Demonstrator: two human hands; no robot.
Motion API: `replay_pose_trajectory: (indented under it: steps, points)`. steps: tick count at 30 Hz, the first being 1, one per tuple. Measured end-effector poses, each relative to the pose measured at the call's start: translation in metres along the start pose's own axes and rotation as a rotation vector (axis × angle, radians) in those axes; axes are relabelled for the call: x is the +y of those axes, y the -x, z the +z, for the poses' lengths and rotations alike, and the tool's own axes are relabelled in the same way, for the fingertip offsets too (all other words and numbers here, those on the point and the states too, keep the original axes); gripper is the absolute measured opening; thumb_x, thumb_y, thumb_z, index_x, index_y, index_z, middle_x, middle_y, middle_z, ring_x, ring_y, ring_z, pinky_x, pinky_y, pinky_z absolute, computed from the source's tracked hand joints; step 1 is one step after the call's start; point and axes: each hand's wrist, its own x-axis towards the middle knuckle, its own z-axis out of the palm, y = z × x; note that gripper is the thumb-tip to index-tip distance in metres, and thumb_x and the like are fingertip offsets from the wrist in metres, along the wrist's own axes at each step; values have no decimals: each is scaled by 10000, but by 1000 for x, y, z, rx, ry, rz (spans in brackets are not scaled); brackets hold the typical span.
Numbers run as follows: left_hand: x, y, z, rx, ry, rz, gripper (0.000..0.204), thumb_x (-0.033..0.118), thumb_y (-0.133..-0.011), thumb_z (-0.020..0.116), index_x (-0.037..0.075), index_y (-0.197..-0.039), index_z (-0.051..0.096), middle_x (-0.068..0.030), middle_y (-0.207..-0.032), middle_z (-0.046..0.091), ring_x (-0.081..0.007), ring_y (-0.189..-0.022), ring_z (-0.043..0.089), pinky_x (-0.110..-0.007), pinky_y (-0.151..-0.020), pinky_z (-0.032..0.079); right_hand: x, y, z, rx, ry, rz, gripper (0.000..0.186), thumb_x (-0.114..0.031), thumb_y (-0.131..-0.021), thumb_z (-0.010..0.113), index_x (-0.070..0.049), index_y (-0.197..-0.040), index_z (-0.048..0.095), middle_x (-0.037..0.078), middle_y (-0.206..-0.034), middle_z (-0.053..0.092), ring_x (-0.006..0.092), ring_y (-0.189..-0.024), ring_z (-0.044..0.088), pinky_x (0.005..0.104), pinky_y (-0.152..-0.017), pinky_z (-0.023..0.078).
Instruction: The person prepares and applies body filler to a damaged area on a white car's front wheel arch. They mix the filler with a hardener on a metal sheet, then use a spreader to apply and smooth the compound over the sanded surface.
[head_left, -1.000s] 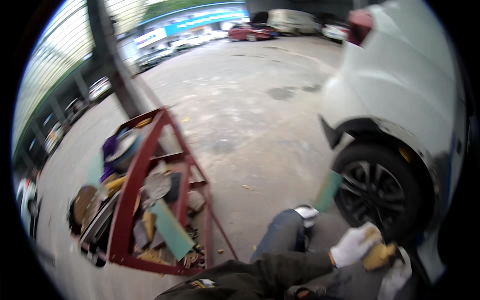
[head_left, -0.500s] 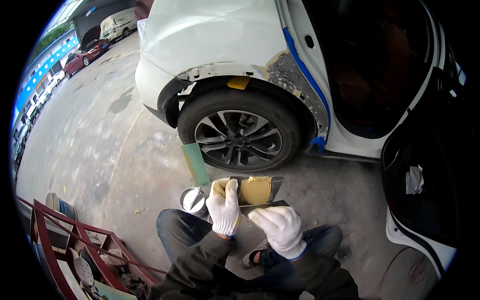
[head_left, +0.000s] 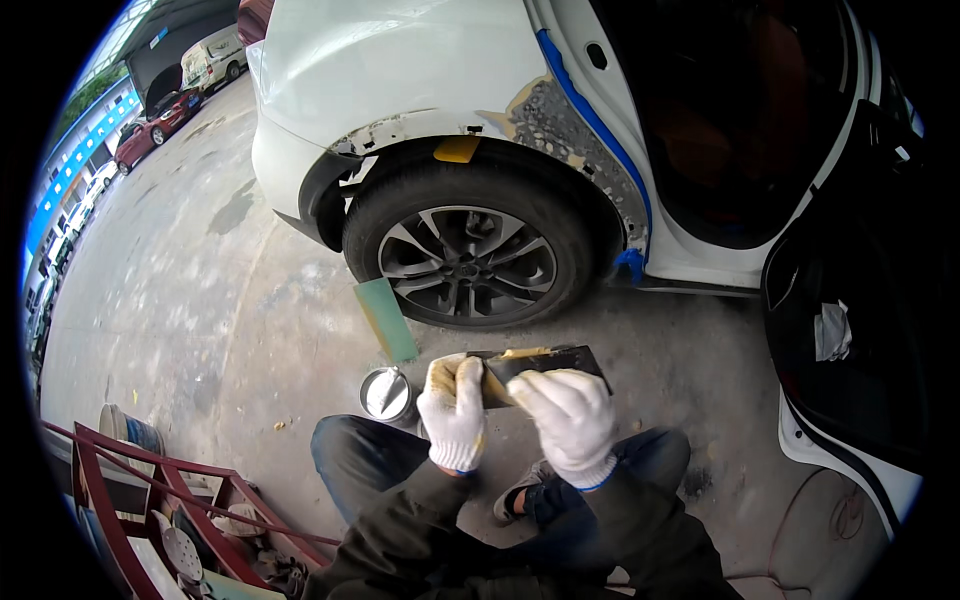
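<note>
My left hand point(head_left: 452, 408), in a white knit glove stained yellowish, grips the left end of a flat dark board point(head_left: 582, 358). Yellow-tan putty point(head_left: 524, 352) shows along the board's far edge and beside my left fingers. My right hand point(head_left: 570, 418), gloved too, pinches a dark flat spreader point(head_left: 518, 367) over the board, covering much of the putty. Where spreader and board meet is partly hidden by the right fingers. Beside my left hand stands an open round can point(head_left: 387, 394) with a light lump or tool inside.
Ahead is a white car point(head_left: 400, 60) with its rear wheel point(head_left: 468, 270), a bare grey patch point(head_left: 570, 125) and blue tape point(head_left: 590, 95). A green sheet point(head_left: 388, 322) leans at the tyre. An open door point(head_left: 850, 470) stands right, a red metal rack point(head_left: 150, 470) lower left.
My right hand has moved forward and onto the board with the spreader, covering most of the putty patch that showed before. The view has shifted slightly.
</note>
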Motion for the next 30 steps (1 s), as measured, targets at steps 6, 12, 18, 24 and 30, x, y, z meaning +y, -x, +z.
replay_pose_trajectory:
  steps: [6,12,18,24,30]
  points:
    - [-8,-14,1,73,58,6,118,98,-963,608,-10,-917,592,-2,-787,588,-54,-716,487,-206,-680,432,2,14,-12,-110,-16,-10,292,-101,-753,716,-129,-1043,733,-28,-1030,669,161,-910,608,308,-766,504]
    - [-8,-8,-6,-223,63,-60,110,77,-947,621,-33,-942,619,-15,-808,639,-48,-748,528,-208,-690,455,27,-33,-50,-44,-752,444,238,-118,-908,669,-10,-1119,692,123,-1097,692,215,-986,673,319,-880,541]
    - [10,-9,5,-175,91,-47,119,76,-952,600,-40,-930,621,-21,-813,652,-53,-746,539,-214,-698,463,45,-21,-51,-307,-807,567,220,-91,-926,645,-2,-1123,691,135,-1135,692,225,-1034,670,312,-903,536]
    - [5,-12,-10,-66,147,-31,83,87,-972,592,11,-942,579,5,-837,568,-56,-757,491,-205,-713,422,67,-21,-61,-462,-418,274,180,-39,-880,661,-2,-1048,712,119,-1074,687,250,-943,674,325,-871,533]
    - [11,-3,1,-37,164,53,97,90,-978,592,-7,-968,591,4,-838,587,-44,-758,489,-200,-714,428,60,-22,-59,32,-740,1004,200,-99,-963,585,44,-1069,676,11,-935,683,53,-816,580,206,-738,469]
